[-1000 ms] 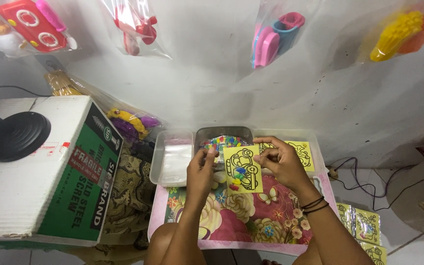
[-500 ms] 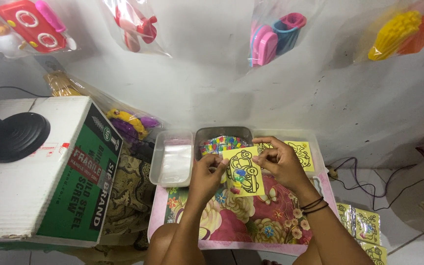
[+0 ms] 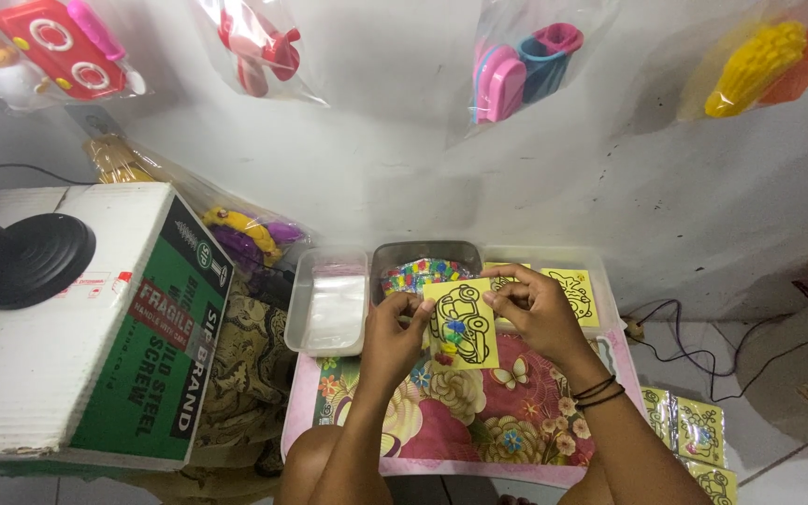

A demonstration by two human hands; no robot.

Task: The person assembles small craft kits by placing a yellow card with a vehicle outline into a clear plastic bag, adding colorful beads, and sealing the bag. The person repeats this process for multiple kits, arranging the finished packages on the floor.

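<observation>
Yellow card stock formed the item in hand: a small square card (image 3: pixel 462 324) printed with a black outline of a car and bearing a few small coloured pieces on its face. The card was held upright above a floral pink board (image 3: pixel 479 411) that lay across the person's lap, just in front of three trays. The left hand (image 3: pixel 391 329) pinched the card's left edge between thumb and fingers. The right hand (image 3: pixel 537 309) pinched the upper right edge, its fingers curled; black bands circled that wrist.

Behind the card, a dark tray (image 3: pixel 387 258) held a mass of small multicoloured pieces. To its left stood a clear tray (image 3: pixel 332 301) containing clear plastic sleeves. To its right, a pale tray (image 3: pixel 600 304) held more yellow outline cards (image 3: pixel 574 292). Further packed cards (image 3: pixel 694 430) lay on the floor at the right.

At the left stood a cardboard box (image 3: pixel 77 327) with green printed sides; a black round base (image 3: pixel 30 260) rested on its top. Bagged plastic toys (image 3: pixel 526 61) hung on the white wall above.
</observation>
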